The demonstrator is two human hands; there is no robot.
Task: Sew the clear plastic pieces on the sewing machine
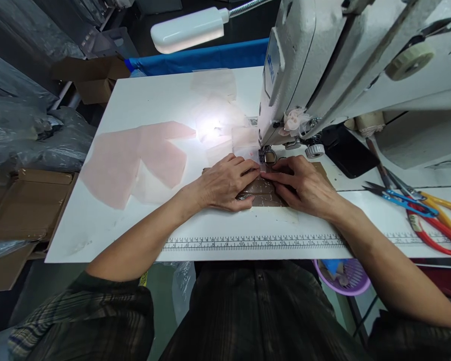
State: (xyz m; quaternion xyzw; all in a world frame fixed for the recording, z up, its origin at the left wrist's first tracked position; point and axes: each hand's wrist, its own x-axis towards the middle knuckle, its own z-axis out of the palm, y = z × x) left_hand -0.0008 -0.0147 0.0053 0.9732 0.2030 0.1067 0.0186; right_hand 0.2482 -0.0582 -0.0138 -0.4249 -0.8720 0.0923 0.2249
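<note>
Close in front of the presser foot (pixel 263 153) of a white sewing machine (pixel 293 60), both hands are at the edge of a sheer pale pink fabric (pixel 244 138). My left hand (pixel 229 183) is closed, its fingertips pressed together on the fabric left of the needle area. A small shiny thing shows under its curled fingers, too hidden to name. My right hand (pixel 302 183) pinches the fabric's near edge between thumb and forefinger, just right of the foot. Beneath both hands lies a brown taped board (pixel 265 195). The fabric between the fingertips is mostly covered.
Sheer pink cut pieces (pixel 116 160) lie on the white table (pixel 97 235) to the left. A printed ruler (pixel 248 244) runs along the front edge. At right are a black phone (pixel 349 150) and several scissors (pixel 436 220). A lamp (pixel 190 30) hangs above.
</note>
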